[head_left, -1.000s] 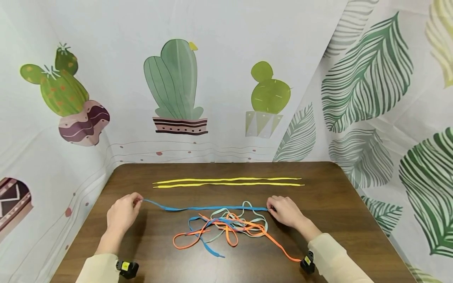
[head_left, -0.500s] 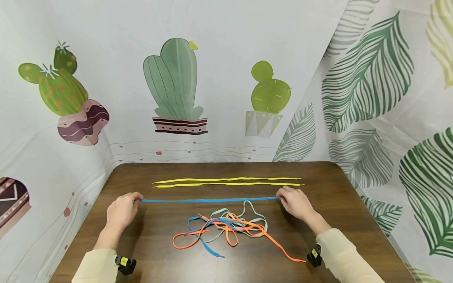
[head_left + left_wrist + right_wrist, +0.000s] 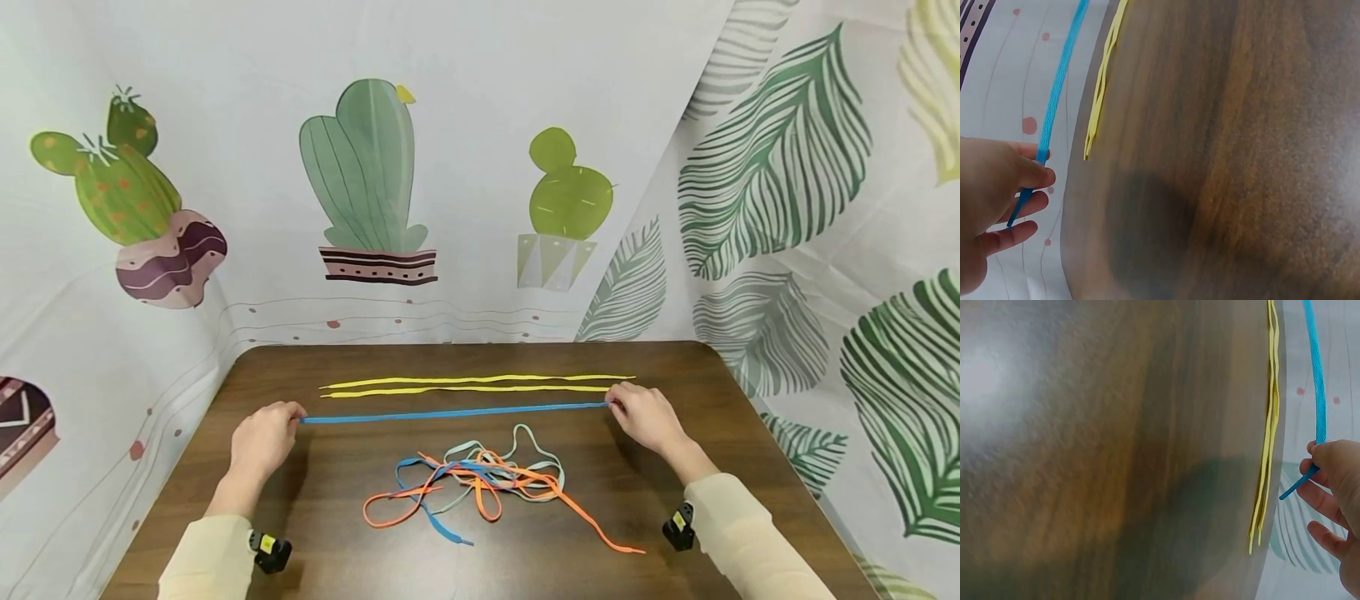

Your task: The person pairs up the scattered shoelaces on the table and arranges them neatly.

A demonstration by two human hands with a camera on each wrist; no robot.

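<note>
A flat blue shoelace [image 3: 450, 413] is stretched straight between my two hands, above the table. My left hand [image 3: 262, 440] pinches one end between thumb and fingers; in the left wrist view the tip of the blue shoelace [image 3: 1054, 109] pokes out below the thumb. At the other end my right hand [image 3: 647, 418] pinches the lace, and in the right wrist view its dark tip [image 3: 1297, 484] sticks out past the fingers. Just beyond the blue lace, two yellow shoelaces [image 3: 450, 390] lie side by side, nearly straight. The right fingertips overlap the end of the nearer one in the head view.
Nearer me, a loose tangle of orange [image 3: 491, 507], pale green [image 3: 542, 454] and blue [image 3: 442, 527] shoelaces lies on the brown wooden table [image 3: 337, 567]. A printed cloth [image 3: 480, 167] with cacti and leaves hangs behind the table's far edge.
The blue shoelace has gone from slack to taut. My right hand has moved right and away from me, carrying its end toward the yellow laces; the left hand has stayed nearly still.
</note>
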